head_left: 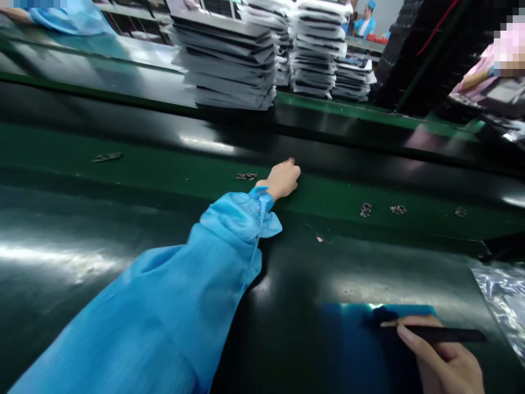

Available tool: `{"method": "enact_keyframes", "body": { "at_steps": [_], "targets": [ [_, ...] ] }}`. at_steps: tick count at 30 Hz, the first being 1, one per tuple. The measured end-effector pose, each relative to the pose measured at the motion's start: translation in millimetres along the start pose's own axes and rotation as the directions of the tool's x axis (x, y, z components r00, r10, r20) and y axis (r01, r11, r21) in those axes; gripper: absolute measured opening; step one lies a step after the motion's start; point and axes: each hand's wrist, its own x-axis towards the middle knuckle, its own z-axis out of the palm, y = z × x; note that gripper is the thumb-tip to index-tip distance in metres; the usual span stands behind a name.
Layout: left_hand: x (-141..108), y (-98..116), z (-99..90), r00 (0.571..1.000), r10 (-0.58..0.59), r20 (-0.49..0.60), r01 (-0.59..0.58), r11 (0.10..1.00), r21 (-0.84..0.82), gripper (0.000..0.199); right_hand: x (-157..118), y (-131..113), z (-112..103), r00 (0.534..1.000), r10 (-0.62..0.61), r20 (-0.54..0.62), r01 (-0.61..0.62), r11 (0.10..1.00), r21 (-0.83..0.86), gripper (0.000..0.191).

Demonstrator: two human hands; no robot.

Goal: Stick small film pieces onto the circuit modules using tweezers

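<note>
My left hand (283,178), in a blue sleeve, reaches to the green conveyor belt (164,169). Its fingers are curled together, and what they hold, if anything, is hidden. A cluster of small dark parts (246,177) lies just left of that wrist. Low on the right, my right hand (443,350) grips a black pen-like tool (447,334) with a pale tip. That tool is over a dark blue glossy sheet (353,350) on the dark work surface (295,273).
More small parts (366,209) sit on the belt to the right, and a thin piece (107,157) lies far left. Stacked wrapped panels (233,65) stand behind. Clear plastic wrap (502,295) is at the right edge. Other people are in the background.
</note>
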Motion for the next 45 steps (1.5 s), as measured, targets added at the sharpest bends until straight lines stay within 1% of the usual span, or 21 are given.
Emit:
{"method": "enact_keyframes", "body": {
  "at_steps": [4, 7, 11, 14, 17, 18, 20, 22, 24, 25, 26, 27, 28, 29, 30, 31, 32, 35, 37, 40, 45],
  "targets": [
    [-11.1, -9.2, -5.9, 0.996, 0.03, 0.086, -0.025, 0.998, -0.05, 0.017, -5.1, -12.7, 11.9, 0.999, -0.034, 0.022, 0.033, 0.998, 0.044, 0.013],
    [-17.9, -15.9, -9.5, 0.994, 0.033, 0.105, -0.026, 0.997, -0.067, 0.015, -10.5, -21.2, 17.6, 0.999, -0.052, 0.006, 0.051, 0.998, 0.048, 0.009],
    [-23.1, -27.1, -9.3, 0.995, -0.056, 0.079, 0.063, 0.994, -0.091, 0.017, -19.0, -27.9, 23.2, 0.989, -0.104, 0.104, 0.109, 0.993, -0.044, 0.006],
    [-28.4, -35.4, -4.2, 0.991, -0.112, 0.07, 0.122, 0.981, -0.154, 0.018, -21.9, -27.3, 29.5, 0.981, -0.091, 0.169, 0.112, 0.987, -0.116, 0.007],
    [-36.9, -38.1, -1.2, 0.988, -0.154, 0.017, 0.153, 0.956, -0.249, 0.012, -21.1, -22.7, 34.6, 0.966, -0.092, 0.241, 0.129, 0.982, -0.141, 0.006],
    [-40.8, -36.9, -2.4, 0.986, -0.167, -0.011, 0.157, 0.945, -0.286, 0.015, -20.5, -21.0, 35.4, 0.961, -0.096, 0.258, 0.137, 0.979, -0.149, 0.005],
    [-52.2, -30.0, -9.3, 0.981, -0.176, -0.077, 0.136, 0.921, -0.364, 0.024, -19.6, -18.2, 35.8, 0.959, -0.106, 0.264, 0.154, 0.974, -0.168, 0.004],
    [-71.6, -16.5, -21.4, 0.978, -0.159, -0.138, 0.084, 0.896, -0.436, 0.026, -19.0, -16.8, 35.5, 0.956, -0.135, 0.262, 0.185, 0.966, -0.179, 0.005],
    [-101.7, 3.2, -35.3, 0.98, -0.086, -0.181, -0.015, 0.868, -0.496, 0.023, -18.7, -16.5, 35.3, 0.951, -0.172, 0.257, 0.224, 0.957, -0.187, 0.005],
    [-120.5, 14.6, -41.4, 0.981, -0.011, -0.192, -0.093, 0.845, -0.526, 0.017, -18.6, -16.7, 35.4, 0.95, -0.183, 0.254, 0.234, 0.954, -0.186, 0.005],
    [-140.9, 26.4, -46.2, 0.963, 0.146, -0.226, -0.253, 0.777, -0.577, 0.013, -18.4, -17.0, 35.6, 0.95, -0.185, 0.252, 0.234, 0.955, -0.182, 0.005],
    [-161.9, 38.0, -49.4, 0.93, 0.293, -0.223, -0.367, 0.694, -0.62, 0.016, -18.2, -17.5, 35.9, 0.952, -0.179, 0.248, 0.226, 0.957, -0.179, 0.006],
    [-182.2, 49.0, -50.8, 0.888, 0.433, -0.152, -0.421, 0.637, -0.646, 0.022, -18.0, -18.1, 36.3, 0.955, -0.168, 0.243, 0.215, 0.96, -0.177, 0.006],
    [-200.7, 59.0, -50.3, 0.823, 0.566, -0.044, -0.45, 0.603, -0.659, 0.029, -17.9, -18.7, 36.7, 0.958, -0.157, 0.238, 0.202, 0.963, -0.179, 0.007],
    [-216.4, 67.7, -48.2, 0.75, 0.661, 0.027, -0.482, 0.574, -0.662, 0.035, -17.7, -19.4, 37.3, 0.961, -0.149, 0.232, 0.193, 0.964, -0.184, 0.007],
    [-228.9, 74.9, -44.9, 0.716, 0.696, 0.054, -0.507, 0.571, -0.645, 0.037, -17.5, -20.1, 37.8, 0.964, -0.15, 0.221, 0.194, 0.962, -0.191, 0.008],
    [-237.8, 80.7, -40.8, 0.701, 0.712, 0.032, -0.55, 0.569, -0.611, 0.035, -17.4, -20.7, 38.4, 0.965, -0.163, 0.207, 0.204, 0.959, -0.197, 0.008],
    [-247.9, 89.5, -28.8, 0.712, 0.682, -0.166, -0.683, 0.617, -0.392, 0.027, -17.2, -21.8, 39.8, 0.964, -0.198, 0.179, 0.234, 0.951, -0.203, 0.008],
    [-247.6, 90.8, -23.8, 0.702, 0.669, -0.245, -0.712, 0.661, -0.237, 0.03, -17.2, -21.8, 40.3, 0.965, -0.186, 0.186, 0.223, 0.953, -0.203, 0.009],
    [-247.5, 91.1, -19.5, 0.691, 0.677, -0.253, -0.718, 0.683, -0.134, 0.032, -17.4, -21.4, 40.9, 0.967, -0.178, 0.182, 0.213, 0.958, -0.193, 0.01],
    [-250.4, 92.8, -14.7, 0.703, 0.673, -0.23, -0.708, 0.692, -0.14, 0.032, -15.5, -23.2, 43.9, 0.97, -0.179, 0.164, 0.206, 0.964, -0.169, 0.008]
  ]
}}
